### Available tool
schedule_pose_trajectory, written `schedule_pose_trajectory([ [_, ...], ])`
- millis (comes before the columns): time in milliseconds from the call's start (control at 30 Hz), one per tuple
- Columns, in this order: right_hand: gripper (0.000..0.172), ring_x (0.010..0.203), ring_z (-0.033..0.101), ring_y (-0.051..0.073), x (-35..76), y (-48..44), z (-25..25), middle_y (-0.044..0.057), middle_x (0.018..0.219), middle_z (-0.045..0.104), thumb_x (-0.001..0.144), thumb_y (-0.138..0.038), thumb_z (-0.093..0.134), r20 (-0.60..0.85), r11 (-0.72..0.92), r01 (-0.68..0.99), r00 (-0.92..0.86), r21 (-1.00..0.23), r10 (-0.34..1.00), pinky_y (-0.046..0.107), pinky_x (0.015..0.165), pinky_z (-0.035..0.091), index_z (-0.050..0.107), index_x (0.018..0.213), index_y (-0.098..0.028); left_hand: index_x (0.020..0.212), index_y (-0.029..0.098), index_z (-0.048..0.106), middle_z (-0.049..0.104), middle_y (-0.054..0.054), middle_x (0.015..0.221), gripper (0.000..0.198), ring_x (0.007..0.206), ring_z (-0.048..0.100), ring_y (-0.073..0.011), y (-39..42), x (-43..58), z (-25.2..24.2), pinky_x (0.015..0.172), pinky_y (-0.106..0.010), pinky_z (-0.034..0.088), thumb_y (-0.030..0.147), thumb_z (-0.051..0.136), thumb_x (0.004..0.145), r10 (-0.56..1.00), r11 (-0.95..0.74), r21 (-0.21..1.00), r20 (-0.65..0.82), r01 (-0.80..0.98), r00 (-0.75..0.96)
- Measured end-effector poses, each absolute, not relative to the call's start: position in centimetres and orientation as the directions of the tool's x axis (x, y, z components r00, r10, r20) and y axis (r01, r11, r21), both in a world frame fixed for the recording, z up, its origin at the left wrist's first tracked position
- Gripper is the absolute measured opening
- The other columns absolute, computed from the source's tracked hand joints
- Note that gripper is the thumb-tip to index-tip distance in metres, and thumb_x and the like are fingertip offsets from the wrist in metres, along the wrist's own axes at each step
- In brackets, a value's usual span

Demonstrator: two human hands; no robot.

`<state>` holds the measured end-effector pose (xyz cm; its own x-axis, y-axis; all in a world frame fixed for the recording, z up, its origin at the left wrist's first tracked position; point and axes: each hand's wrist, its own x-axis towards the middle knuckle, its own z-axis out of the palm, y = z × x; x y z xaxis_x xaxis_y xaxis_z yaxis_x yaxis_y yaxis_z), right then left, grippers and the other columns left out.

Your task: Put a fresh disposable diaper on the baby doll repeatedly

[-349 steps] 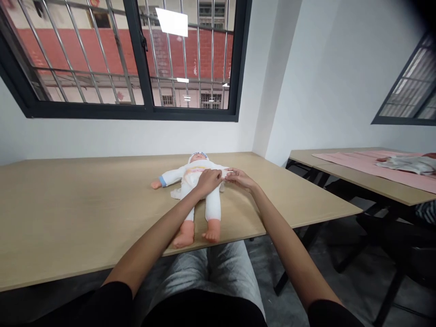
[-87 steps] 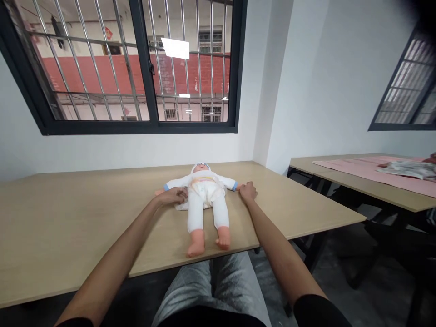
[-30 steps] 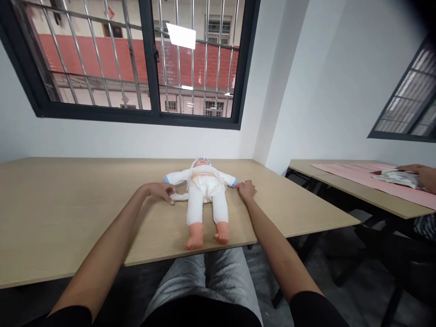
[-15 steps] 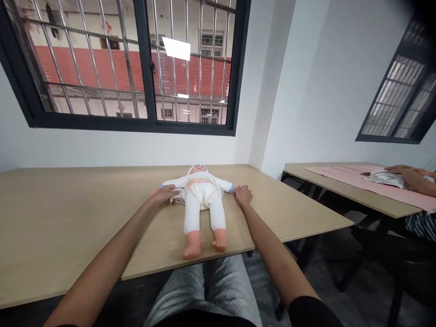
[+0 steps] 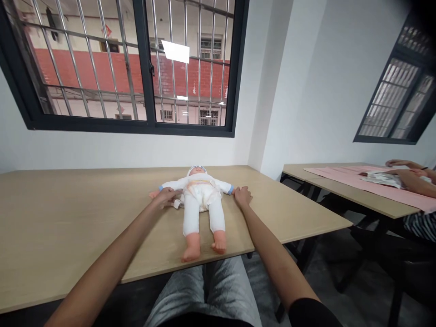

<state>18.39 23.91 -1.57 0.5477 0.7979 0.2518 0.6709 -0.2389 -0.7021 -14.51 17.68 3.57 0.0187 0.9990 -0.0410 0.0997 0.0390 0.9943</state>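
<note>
A baby doll (image 5: 200,188) in white clothes with blue cuffs lies on its back on the wooden table (image 5: 85,218), its bare feet towards me. White cloth (image 5: 177,203) lies bunched beside its hip. My left hand (image 5: 168,196) is at this cloth, fingers bent round its edge, close to the doll's sleeve. At the doll's other cuff, my right hand (image 5: 243,195) rests on the table with its fingers curled, touching the doll's small hand; whether it grips it is hard to make out.
A second table (image 5: 384,206) with a pink sheet (image 5: 344,178) stands at the right, where another person's arms (image 5: 410,175) reach over a white item. A wall with a barred window (image 5: 190,129) rises behind my table.
My left hand has shifted slightly to the right, further over the white cloth. The other person's arm has lifted a little. My right hand has hardly moved.
</note>
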Motion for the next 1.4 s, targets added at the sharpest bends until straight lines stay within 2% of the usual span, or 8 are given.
schedule_pose_trajectory([
  [267,0.036,0.115,0.046,0.033,17.8,22.9,-0.2,0.021,0.121,0.052,0.085,-0.029,0.043,0.377,-0.149,0.655,0.588,-0.741,0.715,0.043,0.092,0.034,0.05,0.115,-0.009,0.072,0.013,0.056,0.063,-0.001,0.067,0.035,0.06,0.061,-0.0114,17.5,-15.8,5.0,0.055,-0.019,0.049,0.005,0.081,0.049,0.963,0.1,0.993,-0.082,-0.056,0.255],
  [467,0.023,0.102,0.052,0.02,11.0,19.6,4.4,0.008,0.105,0.061,0.088,-0.025,0.041,0.805,0.506,0.753,0.053,-0.421,0.591,0.036,0.095,0.033,0.061,0.097,-0.019,0.085,0.012,0.058,0.066,-0.004,0.077,0.033,0.07,0.064,-0.0122,17.6,-16.9,5.2,0.066,-0.02,0.053,0.002,0.074,0.058,0.99,-0.011,0.98,0.038,-0.196,0.135],
  [600,0.017,0.103,0.053,0.02,5.0,17.2,6.8,0.004,0.099,0.065,0.084,-0.027,0.051,0.714,0.73,0.66,-0.424,-0.177,0.557,0.038,0.098,0.03,0.066,0.086,-0.022,0.066,0.013,0.056,0.058,0.0,0.056,0.025,0.05,0.055,-0.0096,17.2,-17.3,5.3,0.051,-0.02,0.049,0.015,0.079,0.057,0.967,0.046,0.999,-0.05,0.025,0.25],
  [733,0.014,0.101,0.055,0.021,1.9,15.9,8.0,0.002,0.098,0.067,0.079,-0.03,0.058,0.404,0.776,0.619,-0.683,-0.122,0.609,0.046,0.103,0.024,0.07,0.081,-0.024,0.049,0.016,0.047,0.045,0.003,0.038,0.04,0.035,0.044,-0.0099,16.4,-17.7,5.7,0.038,-0.022,0.041,0.032,0.083,0.051,0.885,0.12,0.887,-0.299,0.446,0.357],
  [867,0.013,0.094,0.057,0.023,0.5,15.3,8.1,0.0,0.079,0.069,0.07,-0.033,0.067,0.131,0.778,0.628,-0.773,0.01,0.621,0.051,0.108,0.008,0.071,0.074,-0.021,0.053,0.014,0.059,0.058,-0.006,0.047,0.038,0.04,0.053,-0.0153,16.4,-17.8,5.8,0.039,-0.024,0.044,0.042,0.083,0.049,0.832,0.103,0.705,-0.448,0.702,0.327],
  [1167,0.042,0.1,0.058,0.025,-1.9,15.9,6.6,0.002,0.095,0.069,0.056,-0.041,0.079,0.12,0.692,0.708,-0.706,0.139,0.698,0.05,0.108,0.009,0.065,0.091,-0.023,0.047,0.011,0.059,0.062,-0.017,0.052,0.04,0.04,0.059,-0.023,15.7,-16.2,5.3,0.033,-0.028,0.046,0.041,0.085,0.045,0.831,0.134,0.514,-0.524,0.847,0.187],
  [1333,0.013,0.091,0.061,0.021,-2.1,16.3,5.6,0.003,0.089,0.069,0.075,-0.022,0.062,0.225,0.679,0.717,-0.696,0.158,0.682,0.044,0.105,0.018,0.063,0.087,-0.019,0.053,0.011,0.063,0.062,-0.013,0.052,0.03,0.043,0.059,-0.0201,15.6,-16.2,5.6,0.037,-0.027,0.048,0.029,0.086,0.043,0.829,0.095,0.571,-0.499,0.815,0.253],
  [1400,0.015,0.092,0.06,0.021,-2.0,16.7,5.5,0.005,0.091,0.068,0.081,-0.018,0.053,0.3,0.653,0.737,-0.671,0.174,0.678,0.042,0.101,0.024,0.061,0.094,-0.018,0.056,0.012,0.064,0.061,-0.01,0.049,0.027,0.041,0.056,-0.018,15.6,-16.3,5.7,0.037,-0.027,0.048,0.024,0.085,0.043,0.824,0.102,0.601,-0.497,0.793,0.272],
])
